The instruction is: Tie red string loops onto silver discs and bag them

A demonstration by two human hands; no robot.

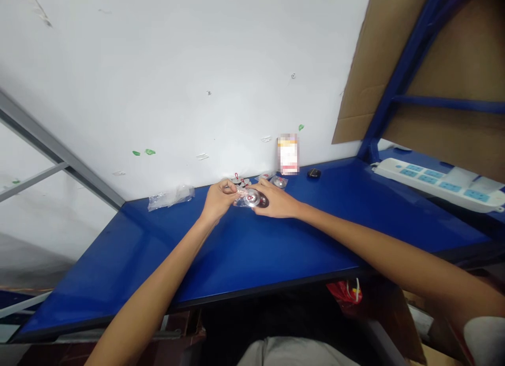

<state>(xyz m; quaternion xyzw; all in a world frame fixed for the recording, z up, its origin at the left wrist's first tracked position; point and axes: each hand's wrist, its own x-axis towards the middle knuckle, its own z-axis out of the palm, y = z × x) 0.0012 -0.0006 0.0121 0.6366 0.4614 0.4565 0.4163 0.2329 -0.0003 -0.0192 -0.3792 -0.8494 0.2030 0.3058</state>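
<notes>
Head view: Left hand (pixel 219 199) pinches thin, crinkled clear plastic (pixel 239 199); right hand (pixel 278 200) curls around shiny round metal disc (pixel 253 200) with red cord (pixel 250 197), above rear part of smooth blue table (pixel 260 250). Another disc (pixel 278 182) lies just behind right hand, near flat white wall (pixel 165 71). Crumpled plastic bag (pixel 172 197) rests left; small black rounded object (pixel 314 173) and long white power strip (pixel 437 185), right. Glossy tabletop stretches between forearms to dark front edge (pixel 276 286); wall leaves tight room behind hands.
</notes>
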